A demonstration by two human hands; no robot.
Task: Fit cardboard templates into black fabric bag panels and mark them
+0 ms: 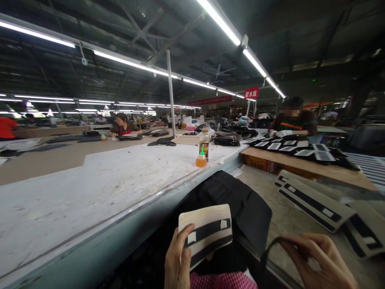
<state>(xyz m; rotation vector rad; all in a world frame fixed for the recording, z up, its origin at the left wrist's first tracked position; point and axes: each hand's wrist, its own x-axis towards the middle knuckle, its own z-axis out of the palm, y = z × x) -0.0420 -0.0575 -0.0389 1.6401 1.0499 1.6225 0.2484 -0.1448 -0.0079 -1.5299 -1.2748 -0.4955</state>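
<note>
My left hand grips a cream card with black strips and small white patches on it, thumb on its front face. My right hand at the lower right pinches a thin black strip that curves off to the left. Between and behind the hands lies a stack of black pieces at the bench's edge.
More cream cards with black strips lie on the bench to the right. An orange glue bottle and a jar stand on the white table. A person works at a wooden board covered in pieces. Other workers sit far left.
</note>
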